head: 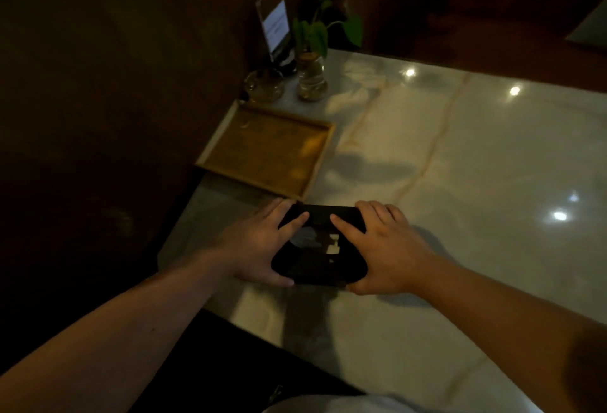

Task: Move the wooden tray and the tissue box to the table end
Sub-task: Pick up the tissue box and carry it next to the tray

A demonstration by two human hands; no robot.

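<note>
The one black tissue box (320,245) sits on the marble table (476,156) near its front edge, between two hands; the left hand (262,243) holds its left side and the right hand (384,248) holds its right side, fingers on top; just behind it lies one wooden tray (267,146), by the wall; farther back stand two glass jars (312,79), one with a plant (315,29), and one sign (276,23).

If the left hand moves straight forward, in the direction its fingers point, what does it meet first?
Most likely the near corner of the wooden tray, just beyond the left hand gripping the tissue box; depth is uncertain.
</note>
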